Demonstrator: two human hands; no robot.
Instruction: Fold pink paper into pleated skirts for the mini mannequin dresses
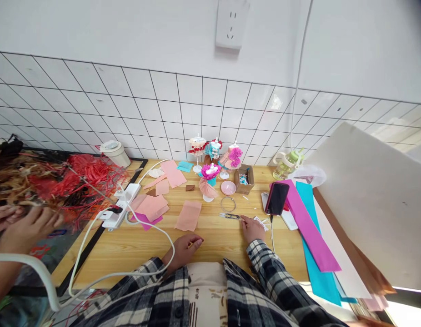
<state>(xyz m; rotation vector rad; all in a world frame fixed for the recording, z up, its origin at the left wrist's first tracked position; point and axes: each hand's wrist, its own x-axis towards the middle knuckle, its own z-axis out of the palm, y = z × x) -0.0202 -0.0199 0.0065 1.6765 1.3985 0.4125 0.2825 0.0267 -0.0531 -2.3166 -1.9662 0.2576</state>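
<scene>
My left hand (185, 250) rests at the table's near edge, fingers loosely curled and thumb a little apart, with nothing visible in it. A peach sheet of crepe paper (188, 215) lies just beyond it. The fingertips of my right hand (253, 229) are at the handle end of small thread snips (230, 215), which lie on the wood with blades pointing left. Behind the snips is a ring of thin wire (228, 204). Several miniature dress stands with paper dresses stand farther back; the front one wears a peach skirt (207, 188) with a magenta top.
A pink bowl (228, 187) and a cardboard box (244, 180) stand behind the wire. Phone (277, 199) and long paper strips (309, 227) lie right. Left are paper pieces (152, 208), a power strip (122, 206) with loose cables, and another person's hands (29, 225).
</scene>
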